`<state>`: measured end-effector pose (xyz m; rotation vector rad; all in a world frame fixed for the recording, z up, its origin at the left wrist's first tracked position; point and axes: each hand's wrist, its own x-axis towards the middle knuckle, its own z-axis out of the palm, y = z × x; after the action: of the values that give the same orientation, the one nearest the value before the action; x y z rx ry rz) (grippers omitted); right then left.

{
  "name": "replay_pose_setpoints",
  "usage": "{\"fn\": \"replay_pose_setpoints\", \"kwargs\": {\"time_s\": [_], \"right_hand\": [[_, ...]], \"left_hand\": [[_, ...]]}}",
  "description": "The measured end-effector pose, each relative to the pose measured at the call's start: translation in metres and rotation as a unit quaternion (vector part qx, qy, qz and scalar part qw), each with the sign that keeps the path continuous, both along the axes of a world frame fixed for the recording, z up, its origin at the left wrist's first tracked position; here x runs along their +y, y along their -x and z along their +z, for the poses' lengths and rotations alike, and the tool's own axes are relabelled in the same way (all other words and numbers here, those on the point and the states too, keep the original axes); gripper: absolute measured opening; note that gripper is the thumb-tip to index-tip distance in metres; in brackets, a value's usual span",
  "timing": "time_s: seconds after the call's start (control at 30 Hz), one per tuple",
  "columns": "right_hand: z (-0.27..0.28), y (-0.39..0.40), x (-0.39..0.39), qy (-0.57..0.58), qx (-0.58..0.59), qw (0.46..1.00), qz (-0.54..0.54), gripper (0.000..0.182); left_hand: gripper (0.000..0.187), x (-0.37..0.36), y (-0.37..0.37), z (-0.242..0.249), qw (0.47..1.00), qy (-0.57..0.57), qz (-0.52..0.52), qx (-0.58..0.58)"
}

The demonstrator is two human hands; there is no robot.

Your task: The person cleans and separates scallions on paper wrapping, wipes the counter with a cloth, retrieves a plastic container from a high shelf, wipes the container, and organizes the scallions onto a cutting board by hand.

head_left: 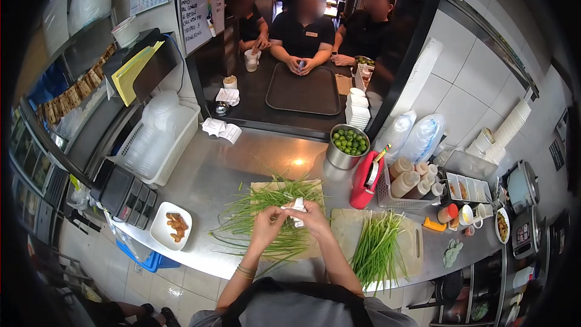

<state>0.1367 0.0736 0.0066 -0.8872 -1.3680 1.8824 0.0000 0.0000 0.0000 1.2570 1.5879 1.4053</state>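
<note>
Both hands meet above a loose pile of long green stalks [242, 207], which lies over a light board or sheet [313, 189] on the steel counter. My right hand [313, 218] has its fingers wrapped round a crumpled white paper or cloth [298, 213]. The fingers of my left hand [270, 224] are pinched together at the left side of the white piece. Beside my right forearm, a neater bundle of green stalks [378, 247] rests on a cutting board [413, 243].
A white plate of browned food [171, 226] stands at the left. Beyond the stalks are a pot of green limes [346, 158], a red container [366, 180] and a basket of squeeze bottles [404, 183]. Three people stand behind the hatch with a black tray [304, 89].
</note>
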Motion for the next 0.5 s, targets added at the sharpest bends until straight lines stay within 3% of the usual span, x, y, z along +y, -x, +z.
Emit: {"fn": "replay_pose_setpoints", "kwargs": {"time_s": [0.2,0.5], "right_hand": [[0.002,-0.007,0.006,0.012,-0.013,1.0,-0.026,0.013],[0.012,-0.021,0.014,0.057,0.089,0.991,-0.078,0.013]], "left_hand": [[0.014,0.003,-0.002,0.008,0.999,-0.009,-0.03,0.019],[0.012,-0.001,-0.005,0.022,0.998,0.006,-0.059,-0.009]]}}
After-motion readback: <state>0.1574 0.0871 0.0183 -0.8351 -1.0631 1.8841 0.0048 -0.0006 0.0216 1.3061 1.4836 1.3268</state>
